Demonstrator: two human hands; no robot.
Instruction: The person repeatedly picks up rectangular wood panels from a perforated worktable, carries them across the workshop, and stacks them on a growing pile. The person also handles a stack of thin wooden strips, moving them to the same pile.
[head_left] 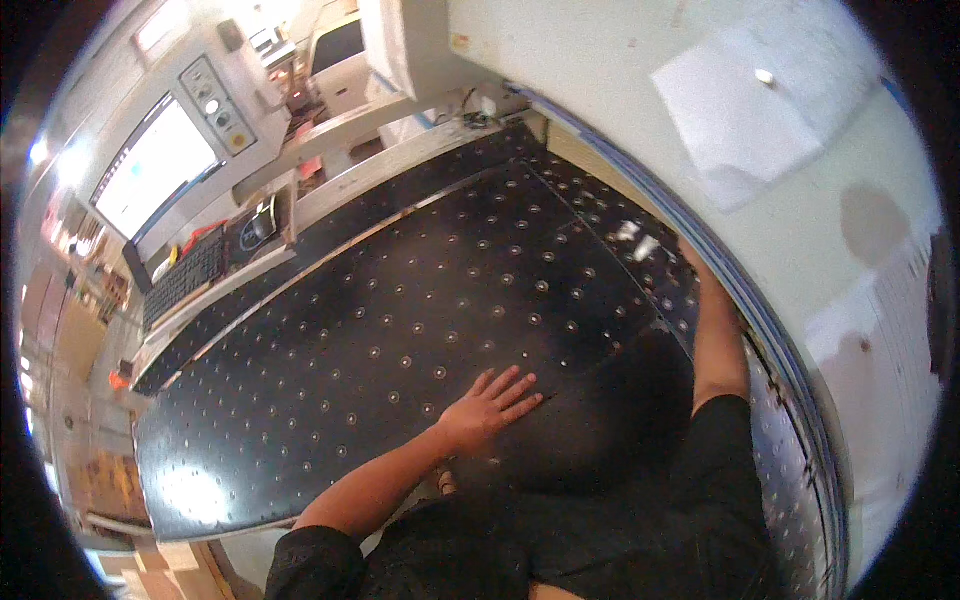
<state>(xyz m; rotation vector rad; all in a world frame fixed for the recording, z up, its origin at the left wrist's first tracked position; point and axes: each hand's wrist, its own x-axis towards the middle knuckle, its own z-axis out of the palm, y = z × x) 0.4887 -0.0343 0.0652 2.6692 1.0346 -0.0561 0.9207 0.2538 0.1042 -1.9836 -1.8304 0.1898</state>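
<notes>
My left hand (488,410) lies flat with its fingers spread on a black table (400,290) dotted with rows of small round studs. It holds nothing. My right arm (720,330) reaches forward along the right side, beside the long edge of a pale machine beam. Only a sliver of my right hand (690,256) shows by that edge, and its fingers are hidden. Just left of it, two small white pieces (637,240) lie on the studded surface; they are too blurred to name.
At the left stand a lit monitor (158,165), a control panel with knobs (217,105), a keyboard (187,272) and a mouse (262,220). The pale machine beam (620,110) spans the right, with white sheets (740,120) on it. Brown boards (180,572) lie at lower left.
</notes>
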